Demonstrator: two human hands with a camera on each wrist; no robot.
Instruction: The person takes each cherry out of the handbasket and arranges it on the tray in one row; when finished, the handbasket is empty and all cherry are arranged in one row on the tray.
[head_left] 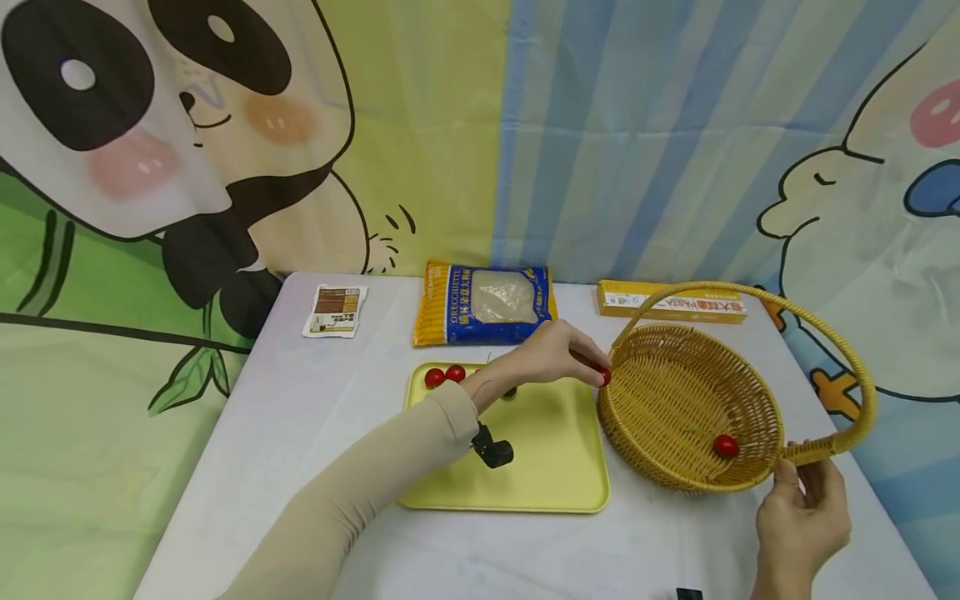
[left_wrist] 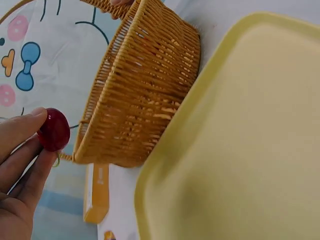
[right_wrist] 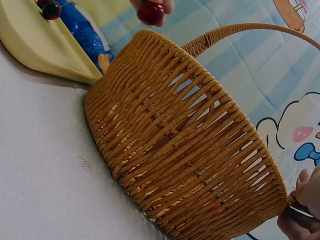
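My left hand [head_left: 558,354] pinches a dark red cherry [left_wrist: 55,131] between thumb and fingertips, right at the left rim of the wicker basket [head_left: 660,392]. A bit of green stem shows under that cherry in the left wrist view. At the basket's right side, my right hand [head_left: 804,512] grips the rim where the arched handle [head_left: 858,375] joins it. Inside the basket lies one red cherry [head_left: 725,446]. Several more cherries [head_left: 454,373] sit along the far edge of the yellow tray [head_left: 555,467], partly hidden by my left forearm.
Behind the tray lies a blue and yellow pasta bag [head_left: 487,304]. A yellow pasta box [head_left: 675,302] stands behind the basket, and a small white packet [head_left: 335,311] is at the back left. A printed curtain hangs along the table's far edge.
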